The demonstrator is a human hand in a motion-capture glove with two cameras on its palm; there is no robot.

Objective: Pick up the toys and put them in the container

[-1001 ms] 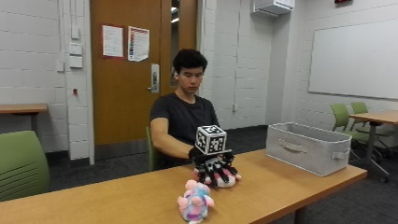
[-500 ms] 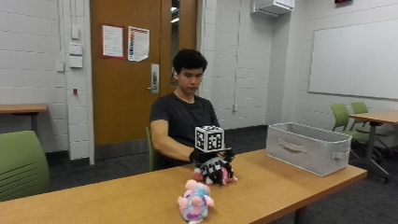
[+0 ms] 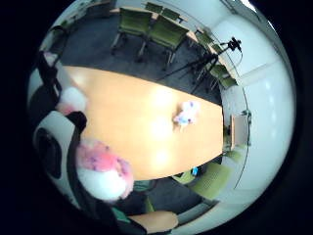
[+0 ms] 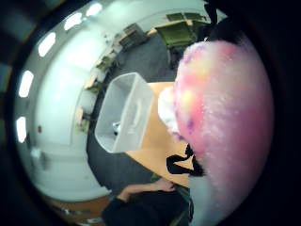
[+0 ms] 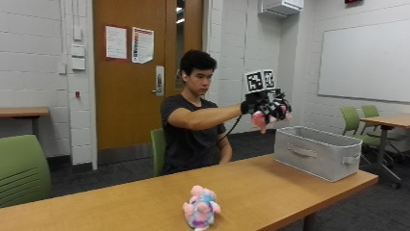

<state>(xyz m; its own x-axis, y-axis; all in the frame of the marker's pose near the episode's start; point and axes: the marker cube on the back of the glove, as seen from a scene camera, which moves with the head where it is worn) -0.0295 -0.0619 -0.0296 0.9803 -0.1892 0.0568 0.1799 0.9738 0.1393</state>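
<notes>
Hand (image 5: 269, 108) grips fluffy pink-white toy (image 5: 261, 120).

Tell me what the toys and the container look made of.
Held toy: fuzzy pink plush, nap showing close up. Table toy: same soft pastel plush, it seems. Container: probably grey fabric over a stiff frame, matte, with sewn-looking strap handles.
</notes>
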